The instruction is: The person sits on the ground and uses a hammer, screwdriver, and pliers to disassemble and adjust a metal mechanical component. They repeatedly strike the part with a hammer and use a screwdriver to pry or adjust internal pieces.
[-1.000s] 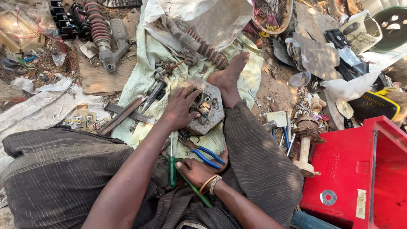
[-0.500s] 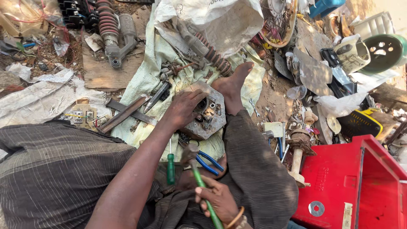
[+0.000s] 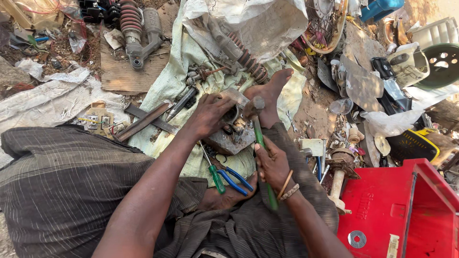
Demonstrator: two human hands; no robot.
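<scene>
My left hand (image 3: 210,114) covers much of the metal part (image 3: 234,134), so its centre is hard to make out; my fingers press down on it, gripping its top. The part lies on the sack (image 3: 191,71) beside my foot (image 3: 270,95). My right hand (image 3: 272,165) is clenched around the hammer (image 3: 260,138), its green handle running up away from me, head over the part.
</scene>
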